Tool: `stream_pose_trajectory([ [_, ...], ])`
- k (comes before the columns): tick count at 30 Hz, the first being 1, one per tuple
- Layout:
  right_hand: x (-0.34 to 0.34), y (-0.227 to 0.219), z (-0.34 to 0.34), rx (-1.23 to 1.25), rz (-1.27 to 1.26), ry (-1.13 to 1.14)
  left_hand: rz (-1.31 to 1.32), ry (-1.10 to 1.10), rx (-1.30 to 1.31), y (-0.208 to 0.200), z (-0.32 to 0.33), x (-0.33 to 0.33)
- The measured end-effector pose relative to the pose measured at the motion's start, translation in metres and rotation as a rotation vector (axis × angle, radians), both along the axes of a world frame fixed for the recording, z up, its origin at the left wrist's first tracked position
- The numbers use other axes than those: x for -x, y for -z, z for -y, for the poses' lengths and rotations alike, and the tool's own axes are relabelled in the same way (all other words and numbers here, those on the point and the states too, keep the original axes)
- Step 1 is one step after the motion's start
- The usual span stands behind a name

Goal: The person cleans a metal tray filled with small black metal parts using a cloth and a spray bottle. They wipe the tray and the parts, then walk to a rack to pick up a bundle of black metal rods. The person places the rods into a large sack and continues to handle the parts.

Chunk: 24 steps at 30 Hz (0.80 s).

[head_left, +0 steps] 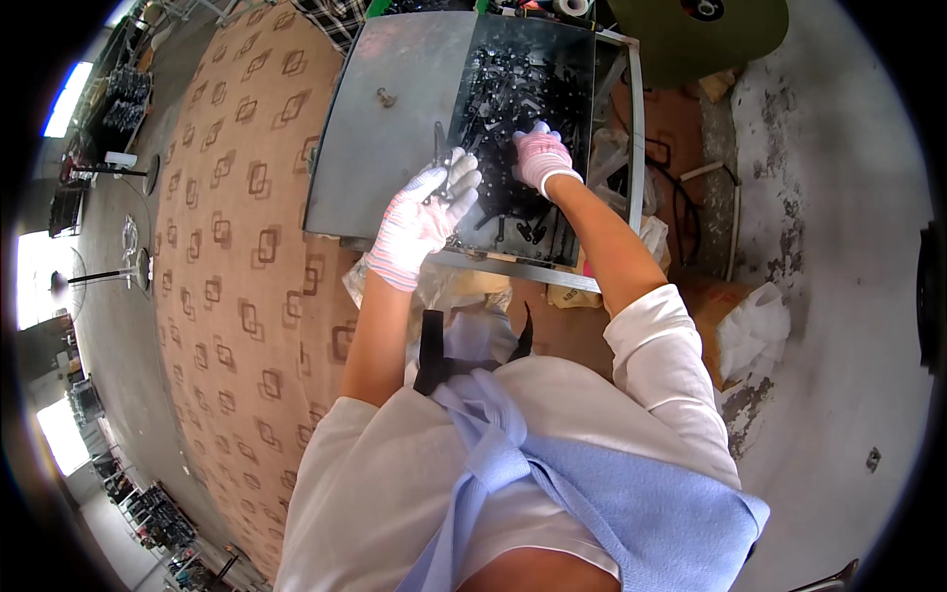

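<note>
Jutting above the left grip (419,219), a slim dark part (439,140) is held upright by half-curled gloved fingers; the palm is turned upward, and how tightly the part is pinched cannot be made out. The right grip (543,158), also gloved in pink and white, is lowered among small black parts (503,94), its fingertips pointed away from the body. Whether it is spread or pressed together cannot be told, since the tips are hidden.

These black parts are contained in a dark shallow tray (538,30). They are heaped most thickly in its far and middle stretches, while at the near end only a few are scattered. The tray is set in the right half of the worktop (355,158), whose left half is taken up by a smooth grey surface. On that surface a small brownish piece (385,98) is seen, well apart from both hands.

Beyond the far edge, a green-edged container (424,5) is cut off by the view; dark contents are shown in it. Clear plastic bags (612,153) are bunched beside the tray, inside the pale frame (636,118). Farther right, a brown carton (715,331) is partly covered by crumpled whitish plastic (755,326).
</note>
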State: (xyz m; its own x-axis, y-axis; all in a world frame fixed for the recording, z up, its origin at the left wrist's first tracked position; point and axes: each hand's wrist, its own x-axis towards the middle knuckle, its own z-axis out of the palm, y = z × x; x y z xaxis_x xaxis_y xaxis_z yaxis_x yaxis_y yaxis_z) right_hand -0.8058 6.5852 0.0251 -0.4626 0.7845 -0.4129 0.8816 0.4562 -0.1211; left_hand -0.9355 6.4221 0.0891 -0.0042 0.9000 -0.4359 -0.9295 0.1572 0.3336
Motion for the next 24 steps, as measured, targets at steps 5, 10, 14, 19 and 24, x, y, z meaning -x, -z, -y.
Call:
stream_pose_trajectory([
  [5,-0.006,-0.012,-0.011,0.061,-0.144,0.085,0.103,0.011,-0.014,0.009,0.0,0.004],
  [10,-0.025,-0.031,-0.019,0.002,-0.493,0.237,0.031,0.009,0.0,0.004,0.0,0.001],
  [14,-0.038,-0.035,-0.009,0.583,-1.559,0.49,-0.055,0.006,0.011,0.005,-0.004,-0.006],
  [19,-0.052,-0.074,0.031,1.019,-1.586,0.539,-0.077,-0.043,0.013,-0.004,-0.011,-0.016],
  [24,-0.043,-0.074,0.074,0.845,-1.579,0.671,-0.192,-0.053,-0.089,-0.003,-0.025,-0.029],
])
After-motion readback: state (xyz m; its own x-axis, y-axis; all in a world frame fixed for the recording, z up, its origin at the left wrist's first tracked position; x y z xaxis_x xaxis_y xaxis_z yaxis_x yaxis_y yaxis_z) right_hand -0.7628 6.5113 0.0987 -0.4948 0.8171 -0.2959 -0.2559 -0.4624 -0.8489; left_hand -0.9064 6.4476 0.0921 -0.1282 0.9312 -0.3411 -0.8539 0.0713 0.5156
